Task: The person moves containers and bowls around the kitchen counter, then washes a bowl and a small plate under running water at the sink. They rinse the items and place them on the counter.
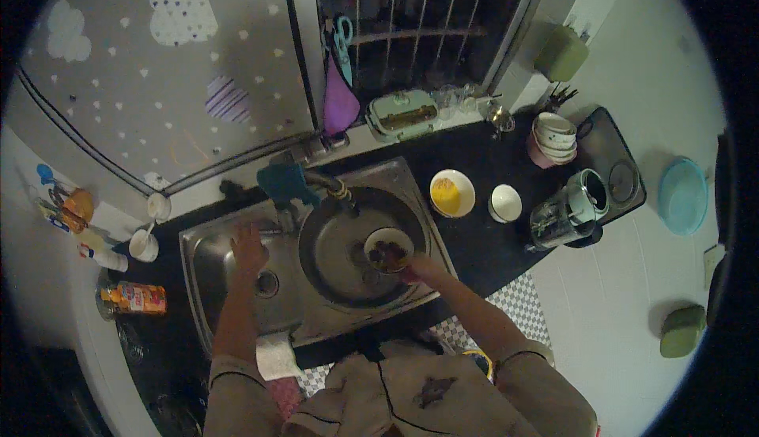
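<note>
Over the round metal basin (pixel 322 267) of the sink, my right hand (pixel 419 269) grips a white bowl (pixel 387 235) by its near right side. Dark brown pieces (pixel 389 257) lie in the bowl; their kind is too blurred to tell. My left hand (pixel 251 249) is stretched over the smaller left sink basin (pixel 209 259), fingers extended and holding nothing I can see. A drain (pixel 267 283) shows beside its wrist. The faucet (pixel 340 190) reaches over the round basin, and a blue-green object (pixel 286 182) hangs beside it.
Right of the sink stand a bowl with yellow contents (pixel 447 196), a small white bowl (pixel 505 204), a blender-like jug (pixel 553 222) and stacked bowls (pixel 556 138). An orange bottle (pixel 142 298) lies on the left counter. A white cloth (pixel 277 356) hangs over the front edge.
</note>
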`<state>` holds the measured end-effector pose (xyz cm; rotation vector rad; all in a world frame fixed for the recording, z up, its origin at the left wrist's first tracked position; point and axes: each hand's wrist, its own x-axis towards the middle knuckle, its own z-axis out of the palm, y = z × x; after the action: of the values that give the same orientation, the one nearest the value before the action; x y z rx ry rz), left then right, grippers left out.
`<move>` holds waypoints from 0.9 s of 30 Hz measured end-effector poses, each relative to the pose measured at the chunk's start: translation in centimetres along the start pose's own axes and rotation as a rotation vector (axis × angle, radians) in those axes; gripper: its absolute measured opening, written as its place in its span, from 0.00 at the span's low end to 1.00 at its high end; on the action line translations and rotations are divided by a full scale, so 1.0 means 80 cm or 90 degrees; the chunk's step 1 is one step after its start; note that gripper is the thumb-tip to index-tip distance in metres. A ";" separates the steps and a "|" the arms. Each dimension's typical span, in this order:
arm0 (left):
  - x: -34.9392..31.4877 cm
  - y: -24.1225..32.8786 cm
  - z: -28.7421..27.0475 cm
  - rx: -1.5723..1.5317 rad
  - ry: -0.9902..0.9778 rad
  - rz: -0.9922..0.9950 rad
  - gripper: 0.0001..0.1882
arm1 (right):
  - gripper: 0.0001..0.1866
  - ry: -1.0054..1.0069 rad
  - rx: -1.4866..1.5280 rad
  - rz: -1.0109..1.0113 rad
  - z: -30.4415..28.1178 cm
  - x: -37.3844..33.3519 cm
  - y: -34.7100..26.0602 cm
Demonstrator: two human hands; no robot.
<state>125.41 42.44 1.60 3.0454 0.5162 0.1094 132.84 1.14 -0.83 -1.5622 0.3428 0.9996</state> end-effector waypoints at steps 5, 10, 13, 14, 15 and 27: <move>-0.005 0.056 -0.032 0.064 -0.241 0.014 0.25 | 0.15 0.006 -0.001 0.054 0.019 0.118 0.014; -0.057 0.036 0.058 -0.114 0.118 0.020 0.22 | 0.13 0.023 -0.017 0.097 0.078 0.137 -0.028; -0.037 0.107 0.048 -0.171 0.146 0.104 0.25 | 0.13 0.011 -0.143 0.044 0.036 0.199 0.019; -0.029 0.144 0.018 -0.117 0.151 0.127 0.27 | 0.13 0.013 -0.166 0.036 0.030 0.211 0.028; -0.016 0.164 0.000 -0.176 0.137 0.116 0.26 | 0.14 0.044 -0.126 0.056 0.037 0.210 0.022; 0.034 0.213 0.140 -0.734 -0.184 -0.087 0.27 | 0.19 -0.108 -0.119 0.059 0.044 0.178 -0.038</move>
<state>134.39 26.87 -8.38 1.8555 0.4179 -0.0374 141.96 9.51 -9.23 -1.6262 0.2095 1.2582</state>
